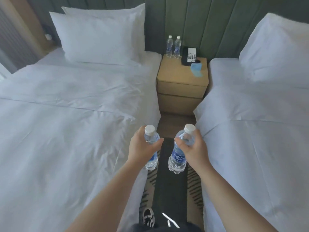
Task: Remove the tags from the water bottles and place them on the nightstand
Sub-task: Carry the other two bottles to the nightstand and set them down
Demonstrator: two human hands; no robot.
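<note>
Nightstand (pixel 173 76): straight ahead, well beyond both hands. Left hand (pixel 142 148) clamped on left bottle (pixel 151 158), right hand (pixel 192 148) on right bottle (pixel 178 158); both near-upright, roughly equidistant. No tags discernible.

Head-worn view, downward between 2 beds (pixel 83 131).

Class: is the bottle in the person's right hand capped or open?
Capped: a white cap sits on the bottle in the right hand.

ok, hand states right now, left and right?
Left hand: closed around a water bottle.
Right hand: closed around the other water bottle.
</note>
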